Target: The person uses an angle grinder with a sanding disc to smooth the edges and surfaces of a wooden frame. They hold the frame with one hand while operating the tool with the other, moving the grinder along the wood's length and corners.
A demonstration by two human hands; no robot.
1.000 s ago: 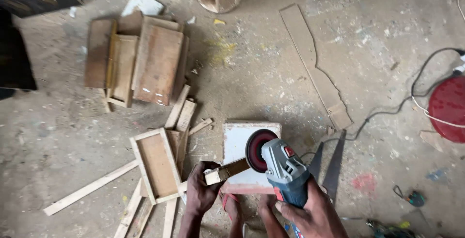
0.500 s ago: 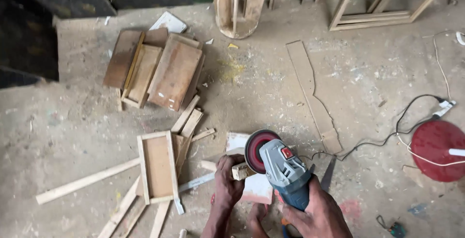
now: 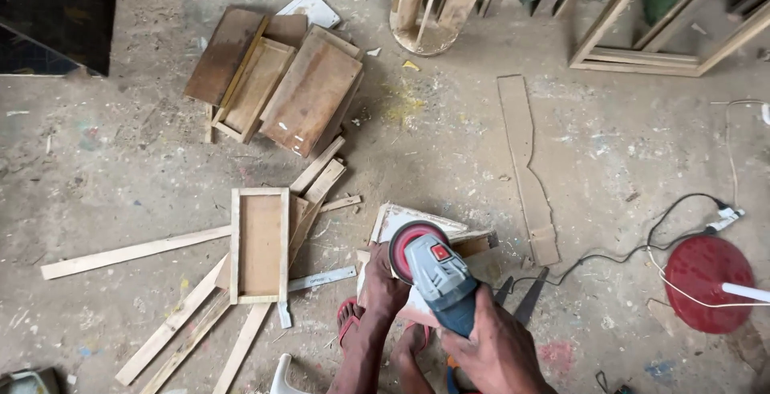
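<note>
The right hand point(image 3: 497, 346) has its grip closed round the body of a blue-grey grinder point(image 3: 437, 278), whose red disc point(image 3: 407, 243) sits over a white board point(image 3: 405, 222) on the floor; the left hand point(image 3: 383, 286) presses on a small wood piece at the board's near edge, mostly hidden by the tool. At nine o'clock lies a shallow, empty wooden tray point(image 3: 261, 246) among loose slats point(image 3: 132, 253), crowding that side. At three o'clock a black cord point(image 3: 642, 246) runs toward a red round base point(image 3: 706, 272), with bare floor point(image 3: 104, 177) beyond the slats.

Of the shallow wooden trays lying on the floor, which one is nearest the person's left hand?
The single framed tray lying open side up, just beside the left hand. The other trays sit piled together farther away.
</note>
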